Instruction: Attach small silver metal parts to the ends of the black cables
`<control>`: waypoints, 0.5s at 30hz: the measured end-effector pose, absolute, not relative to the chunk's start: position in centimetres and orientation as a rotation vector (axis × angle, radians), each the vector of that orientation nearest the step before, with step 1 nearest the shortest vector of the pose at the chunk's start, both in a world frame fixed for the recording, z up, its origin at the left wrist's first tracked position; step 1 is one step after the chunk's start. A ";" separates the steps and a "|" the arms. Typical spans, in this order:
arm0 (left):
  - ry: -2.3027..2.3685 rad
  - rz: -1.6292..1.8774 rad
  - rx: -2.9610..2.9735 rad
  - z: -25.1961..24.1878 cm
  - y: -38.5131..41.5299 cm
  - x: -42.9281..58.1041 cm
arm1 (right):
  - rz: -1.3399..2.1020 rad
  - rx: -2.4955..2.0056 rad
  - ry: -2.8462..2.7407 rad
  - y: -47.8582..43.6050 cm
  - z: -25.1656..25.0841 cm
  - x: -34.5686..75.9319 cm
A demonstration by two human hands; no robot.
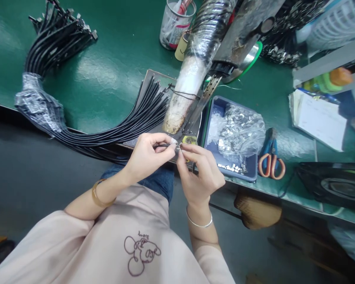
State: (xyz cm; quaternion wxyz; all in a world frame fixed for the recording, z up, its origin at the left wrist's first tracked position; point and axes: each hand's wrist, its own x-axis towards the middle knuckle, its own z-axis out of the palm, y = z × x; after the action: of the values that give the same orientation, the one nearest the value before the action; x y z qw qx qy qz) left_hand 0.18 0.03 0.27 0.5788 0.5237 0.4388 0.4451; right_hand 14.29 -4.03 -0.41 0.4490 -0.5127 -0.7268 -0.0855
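Note:
Between thumb and index finger, my left hand [144, 156] pinches a black cable [162, 146] close to its tip. My right hand [200, 169] meets it fingertip to fingertip, closed on a tiny light-coloured piece at the cable's end, too small to identify. A bundle of black cables [106, 136] runs in from the left, its loose ends fanned over a board [148, 77] on the bench. Just beyond my fingers are the plastic-wrapped tube [182, 85] and a soldering iron [211, 88], both slanting down toward me.
Right of my hands sits a blue tray [251, 173] with bagged and loose small metal parts. Orange-handled pliers [272, 156] lie beside it. Farther right are a paper pad [319, 116] and a black device [337, 185]. A cup [173, 29] stands behind the board.

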 end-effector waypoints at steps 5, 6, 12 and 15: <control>1.013 1.087 1.254 0.8 0.1 0.2 | -0.220 -1.268 -1.784 -4.2 -0.3 14.3; 1.016 1.085 1.259 0.9 0.1 0.2 | -0.222 -1.266 -1.791 -4.2 -0.3 14.3; 1.038 0.975 1.248 0.7 0.2 -0.4 | -0.207 -1.229 -1.864 -4.5 -0.3 14.3; 1.002 0.942 1.251 0.6 -0.1 -0.4 | -0.183 -1.262 -1.837 -4.4 -0.2 14.5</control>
State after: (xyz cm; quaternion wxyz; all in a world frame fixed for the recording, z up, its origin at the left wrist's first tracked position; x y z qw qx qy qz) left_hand -0.42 -0.07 0.57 0.5981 0.5391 0.4321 0.4061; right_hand 14.47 -4.44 -0.23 0.4373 -0.5076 -0.7387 -0.0734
